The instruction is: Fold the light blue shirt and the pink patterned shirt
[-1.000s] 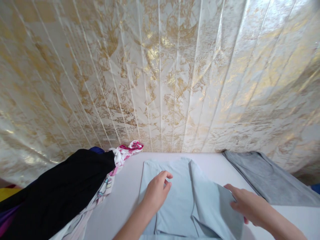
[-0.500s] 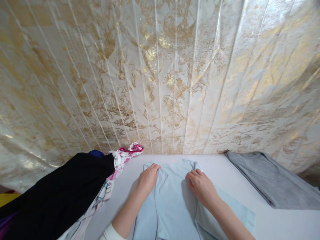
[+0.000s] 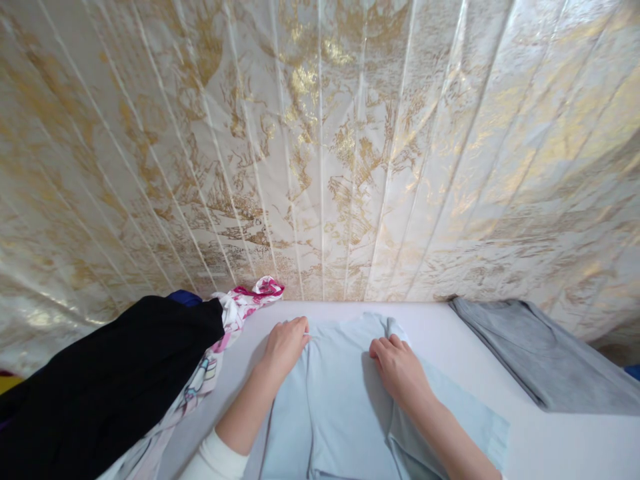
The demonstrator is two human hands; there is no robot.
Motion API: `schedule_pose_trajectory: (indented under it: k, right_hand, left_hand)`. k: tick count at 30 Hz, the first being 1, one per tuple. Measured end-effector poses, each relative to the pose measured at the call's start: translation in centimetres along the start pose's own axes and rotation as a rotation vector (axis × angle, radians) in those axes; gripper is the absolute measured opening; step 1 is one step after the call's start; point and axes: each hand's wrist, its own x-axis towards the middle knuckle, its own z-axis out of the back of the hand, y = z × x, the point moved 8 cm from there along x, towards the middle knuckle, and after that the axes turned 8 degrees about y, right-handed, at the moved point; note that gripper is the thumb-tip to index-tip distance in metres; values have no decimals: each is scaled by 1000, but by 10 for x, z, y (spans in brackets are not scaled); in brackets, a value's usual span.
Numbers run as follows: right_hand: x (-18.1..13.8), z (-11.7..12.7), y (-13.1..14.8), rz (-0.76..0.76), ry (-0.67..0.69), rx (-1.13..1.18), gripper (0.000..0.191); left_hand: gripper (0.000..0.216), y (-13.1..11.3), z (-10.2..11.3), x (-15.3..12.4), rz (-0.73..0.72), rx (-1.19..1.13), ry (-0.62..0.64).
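Observation:
A light blue garment (image 3: 345,393) lies spread on the white table in front of me, its near end cut off by the bottom of the view. My left hand (image 3: 285,347) is closed, pinching the garment's far left corner between thumb and fingers. On the other side, my right hand (image 3: 397,363) is closed with curled fingers on the cloth below the far right corner. A folded-over bit of fabric stands up just beyond those fingers. One part of the garment stretches out to the right beneath my right forearm. Its exact cut cannot be made out.
To the left a heap of clothes includes a black garment (image 3: 125,380) and a white and pink printed one (image 3: 245,307). A folded grey garment (image 3: 550,353) rests on the right of the white table (image 3: 575,447). A gold-patterned, pleated curtain (image 3: 320,167) hangs behind.
My left hand has moved slightly left to the garment's far left corner, drawing the top edge straighter. The right hand has stayed nearly in place. The view has shifted a little.

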Motion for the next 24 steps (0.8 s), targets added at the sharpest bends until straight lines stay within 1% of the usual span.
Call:
schedule_pose_trajectory:
  k: [3, 4, 6, 8, 10, 13, 18, 24]
  right_hand:
    - [-8, 1, 19, 24, 0, 24, 34]
    - [-11, 0, 31, 69, 5, 59, 38]
    - [-17, -5, 58, 210, 36, 146, 47]
    - [-23, -13, 81, 338, 107, 216, 54]
    - [-27, -22, 94, 400, 194, 263, 59]
    - [-28, -30, 97, 418, 255, 294, 63]
    - [-29, -33, 94, 423, 250, 312, 66]
    - [-30, -37, 93, 417, 251, 315, 66]
  left_hand:
    - [3, 5, 3, 3, -24, -6, -7]
    - [3, 7, 4, 4, -42, -12, -7]
    - [4, 15, 7, 5, -79, -26, -2]
    - [5, 23, 10, 8, -110, -40, 6]
    - [6, 30, 12, 10, -126, -48, 9]
    - [10, 34, 14, 16, -132, -47, -3]
    - [10, 30, 13, 26, -121, -20, -53]
    - [11, 34, 9, 30, -97, 8, -100]
